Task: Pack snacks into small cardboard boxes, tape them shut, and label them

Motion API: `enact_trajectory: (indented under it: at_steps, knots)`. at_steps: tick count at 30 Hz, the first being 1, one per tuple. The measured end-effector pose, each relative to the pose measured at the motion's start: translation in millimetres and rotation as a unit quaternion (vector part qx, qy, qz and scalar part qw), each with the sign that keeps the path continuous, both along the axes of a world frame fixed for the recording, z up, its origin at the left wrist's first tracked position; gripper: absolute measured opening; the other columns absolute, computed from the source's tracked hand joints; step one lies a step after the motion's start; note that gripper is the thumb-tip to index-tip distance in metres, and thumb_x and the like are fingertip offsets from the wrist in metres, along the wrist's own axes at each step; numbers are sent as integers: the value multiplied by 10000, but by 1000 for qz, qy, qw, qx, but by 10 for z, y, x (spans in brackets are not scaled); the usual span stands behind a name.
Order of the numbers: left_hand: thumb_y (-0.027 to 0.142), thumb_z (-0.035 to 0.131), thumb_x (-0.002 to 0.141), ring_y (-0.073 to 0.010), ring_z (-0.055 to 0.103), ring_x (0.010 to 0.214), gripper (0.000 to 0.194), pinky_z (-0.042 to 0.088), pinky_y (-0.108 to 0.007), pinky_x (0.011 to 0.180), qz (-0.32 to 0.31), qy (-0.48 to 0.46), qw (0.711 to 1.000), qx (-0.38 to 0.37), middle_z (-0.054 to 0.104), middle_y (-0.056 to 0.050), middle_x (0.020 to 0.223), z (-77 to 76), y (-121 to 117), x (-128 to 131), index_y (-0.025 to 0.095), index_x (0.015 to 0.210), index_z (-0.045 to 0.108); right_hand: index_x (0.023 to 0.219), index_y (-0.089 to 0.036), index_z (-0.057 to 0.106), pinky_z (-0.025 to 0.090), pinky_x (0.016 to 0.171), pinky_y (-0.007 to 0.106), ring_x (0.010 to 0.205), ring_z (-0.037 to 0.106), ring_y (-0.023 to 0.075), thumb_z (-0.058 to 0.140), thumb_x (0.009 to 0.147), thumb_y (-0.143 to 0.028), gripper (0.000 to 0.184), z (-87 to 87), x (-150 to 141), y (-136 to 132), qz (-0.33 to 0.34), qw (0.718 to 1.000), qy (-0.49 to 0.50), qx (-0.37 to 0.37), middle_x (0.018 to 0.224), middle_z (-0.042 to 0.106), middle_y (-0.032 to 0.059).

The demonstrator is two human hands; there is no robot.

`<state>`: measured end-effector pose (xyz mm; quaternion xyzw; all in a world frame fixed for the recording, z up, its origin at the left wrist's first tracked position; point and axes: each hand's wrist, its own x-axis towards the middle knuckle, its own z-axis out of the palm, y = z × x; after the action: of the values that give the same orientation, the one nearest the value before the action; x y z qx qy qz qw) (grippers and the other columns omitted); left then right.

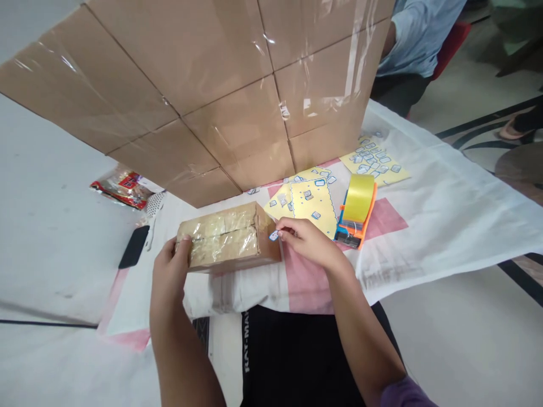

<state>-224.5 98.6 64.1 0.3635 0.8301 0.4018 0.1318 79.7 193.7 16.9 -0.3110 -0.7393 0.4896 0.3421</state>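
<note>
With the right-hand fingers [285,225], pinching a little blue-edged sticker [274,235] right by the taped box's [224,234] 3 o'clock end. With the left-hand fingers [185,251], gripping that same box at 9 o'clock. Also on the table [390,219], from the box: got yellow sticker sheets [302,200] at 2, tape dispenser [358,200] at 3, big stacked cartons [237,118] at 12.

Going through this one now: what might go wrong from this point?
The small sticker, pinched by the right hand close to the right end of the taped box, might slip or catch on the cardboard askew.
The right forearm lies near the tape dispenser, so an outward swing could knock it.
The left hand holds the box only at its left end, so a push at the other end may swivel it.
</note>
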Motion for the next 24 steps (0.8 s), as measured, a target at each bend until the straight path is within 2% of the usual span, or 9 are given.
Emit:
enact_trajectory:
  at_steps: [5,9,16,24]
  knots:
    - [596,652,842,-235,644,942,505,484,-331,794,-13,-19,1000,0,740,-53,1027,46,-5,39,186,1126,733,881,-213,642,407,750,291,821,608,170,517,954,-165,153,-67,-32,-2,-30,999,-22,-12,875,691,2]
    - [570,672,836,-220,645,925,482,481,-311,781,-17,-29,999,9,742,-42,1027,44,-8,26,190,1125,736,874,-207,645,408,752,291,809,601,165,516,941,-148,156,-107,-49,-19,-11,1000,-11,-26,882,692,2]
    - [565,678,826,-229,651,923,474,495,-317,790,-7,-29,999,23,744,-44,1019,-5,5,10,190,1110,740,838,-205,617,395,725,283,757,570,157,507,932,-169,149,-100,-109,-70,0,998,-9,-69,817,650,-9]
    - [569,685,813,-220,643,907,454,485,-302,771,-2,-29,999,31,741,-30,987,-19,7,-5,203,1075,745,846,-208,611,383,682,276,709,553,150,508,917,-166,132,-122,-161,-84,-32,997,-5,-68,786,636,-18]
